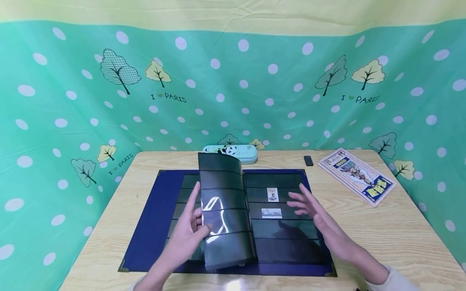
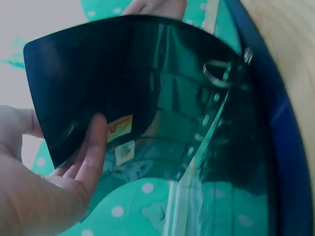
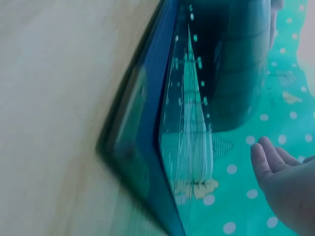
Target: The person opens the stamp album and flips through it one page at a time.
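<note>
A blue stamp album (image 1: 145, 226) lies spread on the table, with black pages of horizontal strip pockets. My left hand (image 1: 185, 232) pinches the outer edge of one black page (image 1: 225, 210), thumb on one face and fingers on the other. That page stands raised and bowed near the binding. Two small stamps show on the held page's other face (image 2: 147, 98) in the left wrist view. Over the right-hand page, my right hand (image 1: 327, 226) is held with fingers extended and holds nothing. On that page sit an upright stamp (image 1: 272, 195) and a wide grey stamp (image 1: 271, 213).
A mint pencil case (image 1: 247, 152) with a panda print stands behind the album. Further right are a small black object (image 1: 308, 161) and a printed booklet or packet (image 1: 356, 176). A green dotted cloth (image 1: 233, 89) hangs around the table's back and sides.
</note>
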The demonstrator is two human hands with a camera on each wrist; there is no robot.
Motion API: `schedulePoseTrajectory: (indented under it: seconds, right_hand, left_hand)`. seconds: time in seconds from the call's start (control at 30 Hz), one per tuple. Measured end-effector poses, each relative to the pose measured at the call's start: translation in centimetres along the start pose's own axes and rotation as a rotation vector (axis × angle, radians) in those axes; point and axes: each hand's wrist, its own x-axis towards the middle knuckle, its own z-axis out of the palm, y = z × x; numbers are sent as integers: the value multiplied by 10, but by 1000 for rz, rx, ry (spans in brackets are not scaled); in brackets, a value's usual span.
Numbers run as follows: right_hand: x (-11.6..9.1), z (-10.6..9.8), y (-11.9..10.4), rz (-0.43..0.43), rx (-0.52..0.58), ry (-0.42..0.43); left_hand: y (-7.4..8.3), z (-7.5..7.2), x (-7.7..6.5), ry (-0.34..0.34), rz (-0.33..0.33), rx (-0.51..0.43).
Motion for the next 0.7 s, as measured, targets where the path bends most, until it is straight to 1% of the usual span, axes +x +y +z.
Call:
schedulePoseTrajectory:
  seconds: [0.17, 0.3, 0.4, 0.5, 0.6, 0.63, 0.7]
  right_hand:
    - [-3, -7, 5, 57, -60, 24]
    - [-7, -11, 9, 115, -107, 44]
    - [-9, -14, 14, 139, -162, 54]
    - [-11, -18, 18, 138, -225, 52]
    - [-12, -23, 22, 161, -258, 41]
    - [-12, -25, 23, 179, -271, 35]
    - [-13, -27, 24, 221, -303, 22]
  left_hand:
    - [0, -21, 4, -27, 4, -21]
    - [-1, -33, 4, -18, -10, -6]
    - [-3, -38, 4, -8, -25, 13]
    - [-4, -41, 3, 1, -44, 22]
    - [-5, -44, 3, 3, -51, 35]
    - [-5, -46, 3, -6, -53, 26]
    - [-4, -49, 3, -32, -60, -27]
